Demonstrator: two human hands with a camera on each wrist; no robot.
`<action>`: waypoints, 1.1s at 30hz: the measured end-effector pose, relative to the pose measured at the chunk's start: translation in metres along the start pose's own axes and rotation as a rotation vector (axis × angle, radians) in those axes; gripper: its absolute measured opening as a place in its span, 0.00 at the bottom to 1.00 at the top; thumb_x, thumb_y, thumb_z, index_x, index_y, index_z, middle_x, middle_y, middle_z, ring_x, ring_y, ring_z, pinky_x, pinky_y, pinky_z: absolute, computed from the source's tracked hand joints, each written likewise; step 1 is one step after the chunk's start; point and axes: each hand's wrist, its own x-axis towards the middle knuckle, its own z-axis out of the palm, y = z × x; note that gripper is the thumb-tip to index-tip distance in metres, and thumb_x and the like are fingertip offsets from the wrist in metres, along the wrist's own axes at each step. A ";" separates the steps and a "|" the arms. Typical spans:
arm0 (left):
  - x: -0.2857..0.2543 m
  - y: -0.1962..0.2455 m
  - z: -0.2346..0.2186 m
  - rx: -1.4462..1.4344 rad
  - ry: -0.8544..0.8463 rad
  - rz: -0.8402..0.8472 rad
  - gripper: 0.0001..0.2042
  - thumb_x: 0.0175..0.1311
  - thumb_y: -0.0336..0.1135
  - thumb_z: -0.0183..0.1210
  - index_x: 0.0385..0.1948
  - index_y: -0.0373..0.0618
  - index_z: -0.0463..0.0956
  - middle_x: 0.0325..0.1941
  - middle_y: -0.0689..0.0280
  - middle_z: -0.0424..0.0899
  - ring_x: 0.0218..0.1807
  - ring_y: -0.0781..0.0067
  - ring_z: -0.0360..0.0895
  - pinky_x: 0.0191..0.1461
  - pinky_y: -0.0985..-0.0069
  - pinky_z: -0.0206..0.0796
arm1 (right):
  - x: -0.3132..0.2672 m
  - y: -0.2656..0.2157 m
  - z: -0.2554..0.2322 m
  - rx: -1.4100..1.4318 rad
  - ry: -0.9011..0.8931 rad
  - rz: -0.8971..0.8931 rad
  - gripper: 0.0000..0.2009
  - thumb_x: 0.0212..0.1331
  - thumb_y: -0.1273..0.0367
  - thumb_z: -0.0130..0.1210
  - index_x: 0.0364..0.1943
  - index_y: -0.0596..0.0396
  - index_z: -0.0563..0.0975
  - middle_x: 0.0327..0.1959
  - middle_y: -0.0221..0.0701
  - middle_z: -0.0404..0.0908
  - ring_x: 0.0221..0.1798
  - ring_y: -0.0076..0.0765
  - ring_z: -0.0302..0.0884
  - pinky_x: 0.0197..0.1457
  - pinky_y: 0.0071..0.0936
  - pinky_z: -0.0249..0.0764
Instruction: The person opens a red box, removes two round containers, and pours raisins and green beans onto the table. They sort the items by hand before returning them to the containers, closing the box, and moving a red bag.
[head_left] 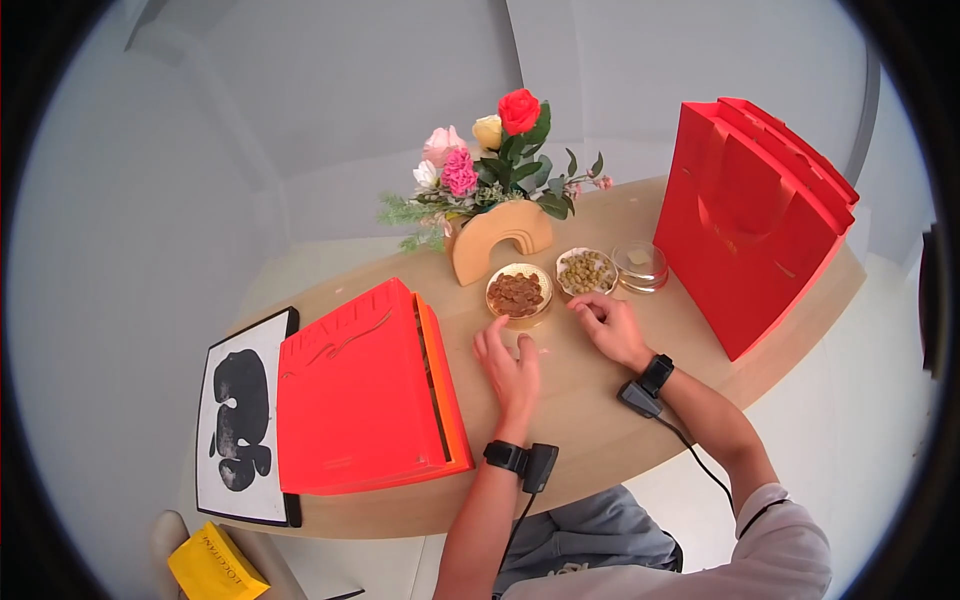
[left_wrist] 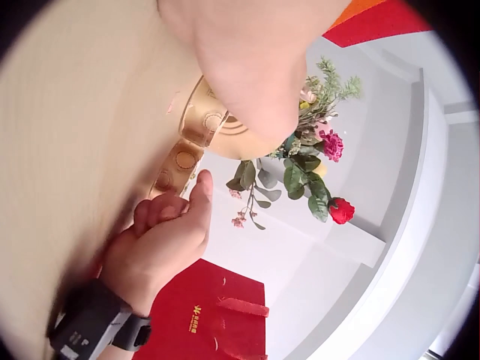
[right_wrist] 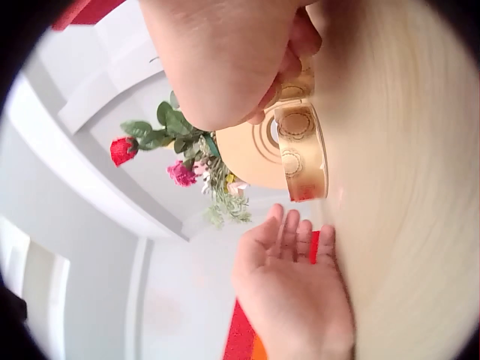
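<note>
My left hand [head_left: 511, 378] hovers just in front of a round gold-sided dish [head_left: 530, 321] holding brown, raisin-like pieces [head_left: 517, 294]. In the right wrist view its palm shows and the fingers are relaxed and lightly bent, with nothing in them. My right hand [head_left: 612, 330] is close to the near edge of a second gold-sided dish [head_left: 559, 284] of small greenish round pieces [head_left: 586, 270]. Its fingers curl loosely towards the palm while the thumb [left_wrist: 201, 196] lies fairly straight; no object shows in it. A clear round container [head_left: 641, 268] stands beside the second dish.
Behind the dishes, artificial flowers [head_left: 519, 111] rise from a tan arched vase [head_left: 500, 235]. A tall red paper bag [head_left: 745, 230] stands at the right. On the left lie a large red box [head_left: 360, 400] and a framed black-and-white picture [head_left: 205, 440]. A yellow pouch [head_left: 215, 565] is below the table [head_left: 585, 450].
</note>
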 end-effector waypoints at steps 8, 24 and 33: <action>0.030 0.000 0.028 0.223 0.021 0.065 0.24 0.66 0.38 0.62 0.64 0.44 0.75 0.71 0.52 0.68 0.74 0.46 0.59 0.79 0.51 0.47 | 0.000 0.017 0.003 0.399 -0.116 0.142 0.09 0.71 0.72 0.55 0.47 0.57 0.86 0.21 0.16 0.74 0.25 0.11 0.62 0.28 0.20 0.62; 0.044 0.002 0.047 0.534 -0.120 0.156 0.31 0.69 0.51 0.62 0.73 0.54 0.72 0.86 0.54 0.53 0.85 0.40 0.45 0.82 0.38 0.36 | 0.001 0.013 -0.002 0.415 -0.120 0.174 0.09 0.69 0.70 0.57 0.46 0.56 0.87 0.18 0.19 0.72 0.24 0.12 0.62 0.28 0.22 0.62; 0.047 -0.006 0.038 0.430 -0.143 0.108 0.35 0.68 0.47 0.65 0.74 0.42 0.67 0.82 0.49 0.60 0.81 0.44 0.56 0.82 0.52 0.50 | 0.004 0.012 -0.012 0.302 0.129 0.039 0.06 0.67 0.71 0.60 0.41 0.56 0.87 0.16 0.22 0.71 0.20 0.18 0.63 0.28 0.25 0.65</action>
